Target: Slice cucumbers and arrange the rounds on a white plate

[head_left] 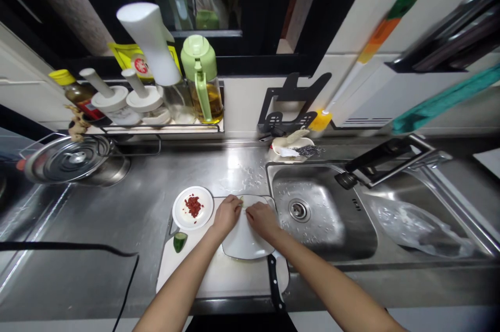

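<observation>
Just left of the shiny steel sink (pixel 332 230), on a flat white cutting board (pixel 234 280), busy over a white four-cornered plate (pixel 246 248) with a thin dark rim. Could bump the black-handled knife (pixel 274 280) down with the right arm (pixel 324 272), because of the handle poking past the board's front edge. Seems to pinch a tiny thin pale-green strip (pixel 241 201) in the tightly closed left hand (pixel 226 213), above the plate, pointing longways away from the body, with no telling about anything inside the curled-up right hand (pixel 261 218).

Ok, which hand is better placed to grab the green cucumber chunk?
Probably the left hand: the cucumber chunk lies left of the square plate, on that hand's side. The right hand is farther off, over the plate.
</observation>
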The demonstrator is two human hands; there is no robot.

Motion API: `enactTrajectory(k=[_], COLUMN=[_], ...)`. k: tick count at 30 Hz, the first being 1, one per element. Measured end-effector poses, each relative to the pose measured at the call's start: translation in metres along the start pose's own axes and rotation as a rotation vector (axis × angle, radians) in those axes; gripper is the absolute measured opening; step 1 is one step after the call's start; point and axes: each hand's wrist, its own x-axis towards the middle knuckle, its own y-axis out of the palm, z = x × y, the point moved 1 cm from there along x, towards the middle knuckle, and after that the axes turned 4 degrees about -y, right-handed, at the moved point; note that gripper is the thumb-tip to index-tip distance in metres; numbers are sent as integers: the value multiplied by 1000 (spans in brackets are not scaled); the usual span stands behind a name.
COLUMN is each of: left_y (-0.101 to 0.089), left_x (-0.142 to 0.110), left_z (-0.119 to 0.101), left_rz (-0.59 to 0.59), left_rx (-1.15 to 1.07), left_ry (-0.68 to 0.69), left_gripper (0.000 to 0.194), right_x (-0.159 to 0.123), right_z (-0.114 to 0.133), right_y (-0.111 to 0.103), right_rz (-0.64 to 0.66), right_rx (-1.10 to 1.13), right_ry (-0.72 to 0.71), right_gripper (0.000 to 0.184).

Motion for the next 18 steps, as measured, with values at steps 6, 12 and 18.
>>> enactTrajectory(k=[6,12,18], left_y=[0,-2,2], left_x=[0,-3,-4], left_z=[-1,-1,2], left_rz=[-6,-25,-33], left_rx=[1,6,92], left_ry=[1,40,118], left_gripper=[26,28,28], right_x=[-20,-34,-39], right_z=[0,-3,-5], right_y=[14,30,36], right_rz=[-68,-259,-231], right_rx=[-5,-43,-34], right_ry=[-140,-145,-184], right_gripper=[23,29,33])
